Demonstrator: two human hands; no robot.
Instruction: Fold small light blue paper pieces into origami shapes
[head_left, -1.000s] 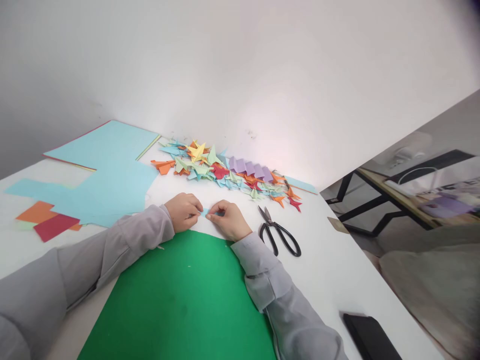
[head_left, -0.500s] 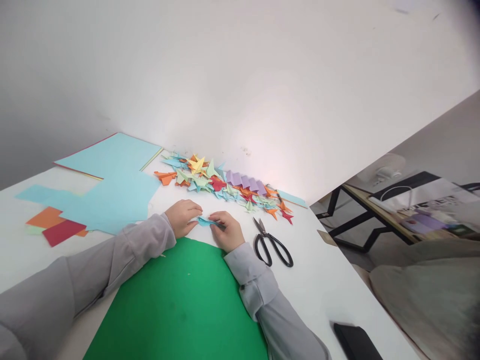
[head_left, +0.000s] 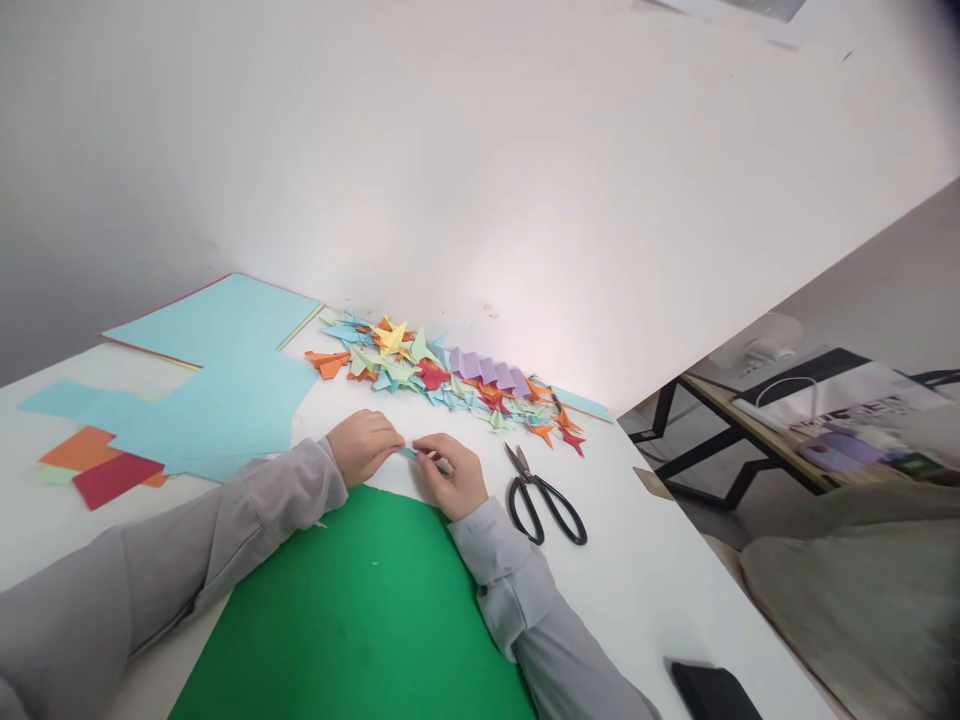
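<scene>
A small folded piece of light blue paper (head_left: 408,453) shows between my fingertips, just past the far edge of a green sheet (head_left: 360,610). My left hand (head_left: 365,446) pinches its left end, and my right hand (head_left: 451,474) pinches the other. Most of the paper is covered by fingers, so its shape is hard to make out. Right of my right hand lie black-handled scissors (head_left: 541,492), blades slightly apart and pointing away. Beyond both hands spreads a pile of small folded paper figures (head_left: 427,375) in several colours, with a pleated purple strip (head_left: 489,372) among them.
Large light blue sheets (head_left: 217,318) lie at the back left of the white table (head_left: 630,580). Orange and red paper pieces (head_left: 118,480) are nearer on the left. A black object (head_left: 714,690) sits at the front right. Another table (head_left: 720,400) stands beyond the right edge.
My hands have come closer together over the blue paper, and less of it shows now. The view has shifted slightly; the scissors and paper pile lie as before.
</scene>
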